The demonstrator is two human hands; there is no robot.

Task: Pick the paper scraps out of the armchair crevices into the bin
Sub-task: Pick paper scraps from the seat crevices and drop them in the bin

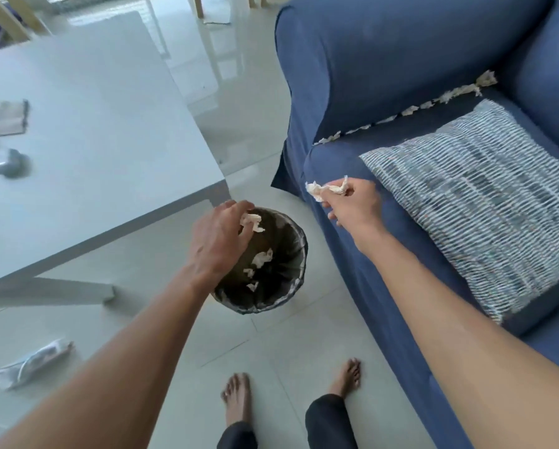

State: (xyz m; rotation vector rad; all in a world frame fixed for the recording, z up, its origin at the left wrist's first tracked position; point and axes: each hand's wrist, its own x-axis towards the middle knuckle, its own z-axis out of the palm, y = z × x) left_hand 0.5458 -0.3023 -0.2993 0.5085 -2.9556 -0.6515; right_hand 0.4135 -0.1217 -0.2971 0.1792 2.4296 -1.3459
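A blue armchair (pixel 385 66) fills the right side. A row of white paper scraps (pixel 411 109) is wedged in the crevice between its arm and seat cushion. On the floor stands a small round bin (pixel 296 251) with a dark liner and a few scraps (pixel 262 257) inside. My left hand (pixel 216 241) hovers over the bin's near-left rim, its fingers pinching a crumpled scrap (pixel 252 221). My right hand (pixel 356 205) is over the seat's front corner, just right of the bin, and grips another crumpled scrap (pixel 323 190).
A striped grey-white cushion (pixel 485 202) lies on the seat. A white table (pixel 93 131) stands left of the bin, its corner close to the rim. A crumpled wrapper (pixel 35 358) lies on the tiled floor at left. My bare feet (pixel 239 400) stand below the bin.
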